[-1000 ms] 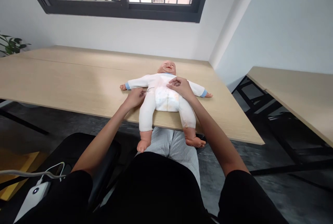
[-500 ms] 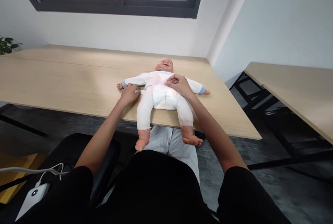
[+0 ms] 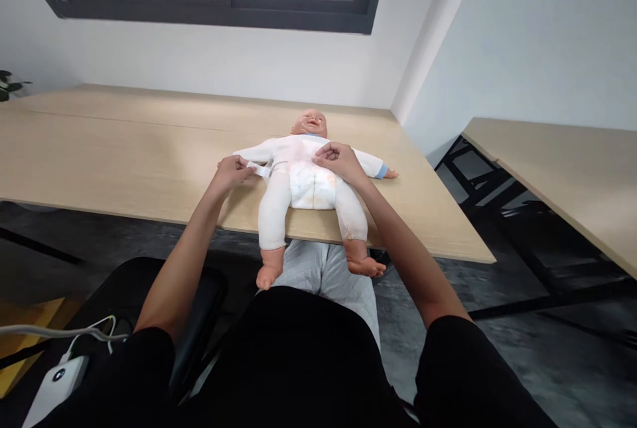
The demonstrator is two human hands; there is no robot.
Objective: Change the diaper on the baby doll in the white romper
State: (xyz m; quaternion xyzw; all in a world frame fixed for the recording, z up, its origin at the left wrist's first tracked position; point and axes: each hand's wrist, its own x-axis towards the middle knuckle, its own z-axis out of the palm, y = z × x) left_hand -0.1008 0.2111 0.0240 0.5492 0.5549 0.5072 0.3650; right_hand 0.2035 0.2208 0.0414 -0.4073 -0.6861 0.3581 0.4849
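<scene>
A baby doll (image 3: 273, 215) in a white suit with blue cuffs lies on its back, head toward the wall and feet past the table's near edge. A white diaper (image 3: 313, 190) with faint coloured prints covers its hips. Out to the left of the waist, my left hand (image 3: 231, 172) pinches the diaper's side tab (image 3: 259, 170), which is pulled out from the body. Bent fingers of my right hand (image 3: 339, 160) are closed at the diaper's upper front edge, on the doll's belly. The doll's hand on the left is mostly hidden behind my left hand.
The doll rests on a light wooden table (image 3: 149, 156) against the wall under a window (image 3: 223, 10). Another table (image 3: 557, 162) stands at the right. A black chair (image 3: 144, 282) and a white power bank (image 3: 54, 388) with cables are at the lower left.
My left hand has moved left, away from the doll's hip, drawing the side tab out farther. My right hand stays at the diaper's front. The view has shifted slightly.
</scene>
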